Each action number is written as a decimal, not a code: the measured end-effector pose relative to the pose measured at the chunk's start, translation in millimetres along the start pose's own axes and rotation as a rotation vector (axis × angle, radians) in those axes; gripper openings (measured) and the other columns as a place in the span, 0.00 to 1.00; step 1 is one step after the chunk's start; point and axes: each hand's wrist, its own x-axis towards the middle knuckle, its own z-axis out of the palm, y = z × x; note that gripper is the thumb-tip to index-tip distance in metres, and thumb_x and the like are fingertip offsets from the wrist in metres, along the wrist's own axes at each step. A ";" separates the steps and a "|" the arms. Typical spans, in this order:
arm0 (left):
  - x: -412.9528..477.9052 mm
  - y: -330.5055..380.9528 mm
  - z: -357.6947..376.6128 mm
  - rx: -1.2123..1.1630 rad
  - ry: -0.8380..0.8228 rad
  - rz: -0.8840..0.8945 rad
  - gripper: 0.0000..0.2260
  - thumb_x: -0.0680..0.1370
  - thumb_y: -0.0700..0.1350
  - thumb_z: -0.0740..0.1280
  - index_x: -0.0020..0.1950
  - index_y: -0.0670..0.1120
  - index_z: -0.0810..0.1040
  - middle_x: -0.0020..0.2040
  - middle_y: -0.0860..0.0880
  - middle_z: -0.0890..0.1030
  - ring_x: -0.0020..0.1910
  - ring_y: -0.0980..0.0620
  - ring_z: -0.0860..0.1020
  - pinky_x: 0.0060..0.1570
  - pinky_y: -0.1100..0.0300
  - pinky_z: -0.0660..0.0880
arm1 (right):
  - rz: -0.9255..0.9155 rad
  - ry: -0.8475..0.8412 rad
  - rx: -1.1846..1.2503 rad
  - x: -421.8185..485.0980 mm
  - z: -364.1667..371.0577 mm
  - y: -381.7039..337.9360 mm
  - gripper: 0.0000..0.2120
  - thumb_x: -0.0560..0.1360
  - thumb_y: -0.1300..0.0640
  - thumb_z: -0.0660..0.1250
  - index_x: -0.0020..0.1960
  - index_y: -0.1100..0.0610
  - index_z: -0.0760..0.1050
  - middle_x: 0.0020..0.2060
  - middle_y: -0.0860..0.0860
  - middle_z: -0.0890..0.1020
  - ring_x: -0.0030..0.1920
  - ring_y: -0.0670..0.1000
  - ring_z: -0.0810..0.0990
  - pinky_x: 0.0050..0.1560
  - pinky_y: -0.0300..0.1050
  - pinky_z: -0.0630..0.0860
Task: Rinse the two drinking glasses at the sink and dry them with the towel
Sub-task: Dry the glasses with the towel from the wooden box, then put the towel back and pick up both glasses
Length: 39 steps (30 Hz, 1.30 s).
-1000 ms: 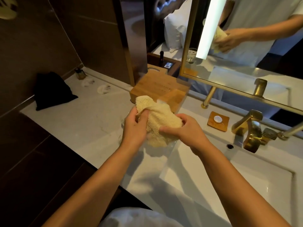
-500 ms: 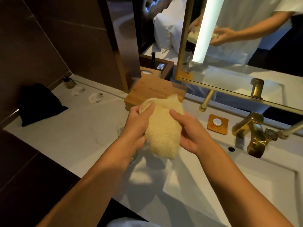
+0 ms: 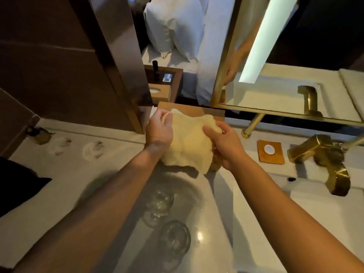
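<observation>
Both hands are holding the pale yellow terry towel (image 3: 187,146) up above the white marble desk (image 3: 59,174), spread between them. The left hand (image 3: 160,133) is clenching its grip on the towel's upper left edge, and the right hand (image 3: 226,144) is pinching the right edge, probably to open out a fresh patch of cloth for drying.

The two clear drinking glasses are standing on the desk below the forearms, just left of the white rectangular sink basin (image 3: 315,213). The farther glass (image 3: 160,201) and the nearer glass (image 3: 174,239) are sitting close together (whether they are touching is unclear), parked within easy reach. Neither hand is touching them.

Whether the glasses are wet or already dried is hard to tell in the dim, blurred light. The towel is hiding most of the right hand's fingers and part of the brown wooden box (image 3: 197,111) behind it. The gold angular faucet (image 3: 323,156) is not visibly running.
</observation>
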 end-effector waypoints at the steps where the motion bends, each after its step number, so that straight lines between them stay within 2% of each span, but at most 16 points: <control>1: 12.8 -3.3 0.5 0.009 -0.033 -0.025 0.09 0.85 0.48 0.60 0.61 0.46 0.76 0.51 0.52 0.76 0.54 0.51 0.75 0.53 0.59 0.71 | -0.004 0.028 -0.008 10.0 4.8 -0.6 0.17 0.78 0.52 0.71 0.65 0.50 0.75 0.58 0.52 0.81 0.57 0.56 0.81 0.57 0.57 0.82; 3: 33.9 -9.7 2.9 0.019 -0.079 -0.055 0.11 0.85 0.48 0.59 0.65 0.46 0.75 0.51 0.54 0.75 0.55 0.53 0.75 0.52 0.62 0.71 | -0.007 0.085 -0.052 27.7 13.8 0.0 0.18 0.77 0.51 0.71 0.65 0.49 0.74 0.59 0.52 0.80 0.58 0.57 0.81 0.56 0.59 0.82; 6: 56.5 -19.0 9.8 0.062 -0.083 -0.041 0.11 0.85 0.47 0.59 0.65 0.46 0.75 0.45 0.59 0.72 0.45 0.61 0.73 0.36 0.79 0.68 | -0.039 0.161 -0.081 49.7 23.9 2.6 0.18 0.78 0.52 0.71 0.66 0.51 0.72 0.60 0.52 0.79 0.58 0.56 0.80 0.58 0.59 0.81; 8: 65.0 -23.3 13.6 0.099 -0.072 -0.048 0.11 0.85 0.47 0.60 0.65 0.46 0.75 0.45 0.59 0.71 0.42 0.63 0.71 0.34 0.82 0.65 | -0.065 0.189 -0.097 59.7 27.9 4.4 0.19 0.78 0.53 0.70 0.68 0.52 0.71 0.61 0.53 0.77 0.59 0.55 0.79 0.60 0.58 0.80; 9: 68.9 -27.0 14.3 0.110 -0.072 -0.051 0.11 0.85 0.47 0.60 0.65 0.46 0.74 0.47 0.58 0.73 0.46 0.62 0.73 0.36 0.80 0.66 | -0.076 0.209 -0.120 63.7 29.5 5.4 0.20 0.79 0.53 0.70 0.68 0.52 0.70 0.61 0.53 0.77 0.60 0.55 0.78 0.61 0.58 0.79; 11: 74.7 -35.0 16.0 0.122 -0.102 -0.040 0.12 0.84 0.47 0.61 0.67 0.47 0.73 0.55 0.53 0.75 0.57 0.53 0.76 0.47 0.71 0.67 | -0.094 0.257 -0.182 71.0 31.2 9.1 0.22 0.78 0.53 0.70 0.69 0.52 0.69 0.62 0.52 0.76 0.61 0.55 0.77 0.63 0.58 0.78; 13: 76.4 -42.0 16.5 0.186 -0.138 0.009 0.15 0.83 0.47 0.62 0.70 0.48 0.71 0.63 0.49 0.76 0.61 0.51 0.74 0.55 0.62 0.68 | -0.117 0.278 -0.243 74.5 32.1 12.6 0.23 0.78 0.53 0.70 0.70 0.51 0.67 0.64 0.52 0.76 0.63 0.56 0.76 0.64 0.59 0.77; 15: 75.7 -44.6 16.0 0.294 -0.127 0.097 0.18 0.82 0.47 0.64 0.72 0.48 0.69 0.67 0.47 0.73 0.63 0.50 0.73 0.56 0.62 0.66 | -0.141 0.286 -0.304 73.7 31.4 15.2 0.24 0.78 0.54 0.70 0.72 0.51 0.66 0.66 0.53 0.75 0.64 0.55 0.75 0.65 0.59 0.76; 19: 68.2 -44.0 9.6 0.383 -0.126 0.152 0.21 0.81 0.48 0.66 0.74 0.49 0.68 0.69 0.46 0.72 0.64 0.47 0.72 0.56 0.60 0.66 | -0.198 0.294 -0.399 66.1 25.6 14.8 0.25 0.78 0.60 0.69 0.73 0.53 0.67 0.66 0.54 0.75 0.62 0.51 0.73 0.66 0.56 0.75; 23: 48.2 -33.0 -8.3 0.362 -0.175 0.066 0.22 0.82 0.47 0.65 0.75 0.49 0.66 0.70 0.45 0.70 0.67 0.45 0.71 0.63 0.52 0.72 | -0.191 0.278 -0.452 53.5 18.0 7.7 0.24 0.76 0.63 0.69 0.71 0.54 0.69 0.64 0.55 0.77 0.64 0.56 0.76 0.64 0.57 0.76; 27: 23.2 -21.4 -26.3 0.366 -0.152 0.021 0.20 0.82 0.48 0.65 0.74 0.50 0.68 0.70 0.47 0.71 0.67 0.47 0.71 0.57 0.57 0.69 | -0.203 0.271 -0.516 31.6 11.6 5.9 0.26 0.75 0.63 0.69 0.72 0.54 0.69 0.66 0.56 0.76 0.65 0.56 0.75 0.64 0.56 0.77; 30: -1.2 -16.6 -37.4 0.358 -0.150 0.021 0.18 0.82 0.48 0.65 0.71 0.50 0.70 0.67 0.48 0.73 0.62 0.50 0.73 0.56 0.59 0.70 | -0.256 0.248 -0.551 11.0 10.9 6.7 0.25 0.75 0.62 0.70 0.70 0.54 0.70 0.66 0.56 0.75 0.64 0.56 0.75 0.64 0.56 0.77; 32: -18.5 -16.3 -42.4 0.355 -0.144 0.034 0.16 0.81 0.47 0.66 0.69 0.49 0.72 0.66 0.48 0.75 0.59 0.52 0.73 0.56 0.57 0.74 | -0.290 0.189 -0.581 -2.4 11.4 9.6 0.24 0.75 0.60 0.71 0.70 0.53 0.70 0.65 0.55 0.75 0.63 0.55 0.76 0.63 0.55 0.77; 35: -44.9 -19.8 -46.5 0.358 -0.152 0.031 0.14 0.81 0.47 0.66 0.67 0.50 0.74 0.64 0.49 0.77 0.61 0.50 0.76 0.58 0.51 0.78 | -0.314 0.078 -0.589 -22.9 13.1 14.7 0.23 0.76 0.60 0.70 0.70 0.53 0.71 0.64 0.54 0.76 0.60 0.54 0.77 0.59 0.55 0.80; 39: -76.4 -29.8 -50.4 0.368 -0.203 -0.008 0.12 0.80 0.45 0.67 0.63 0.52 0.76 0.60 0.52 0.78 0.55 0.52 0.78 0.54 0.50 0.81 | -0.324 -0.079 -0.624 -46.2 17.0 22.5 0.19 0.78 0.60 0.68 0.68 0.54 0.73 0.61 0.53 0.77 0.56 0.53 0.79 0.52 0.44 0.78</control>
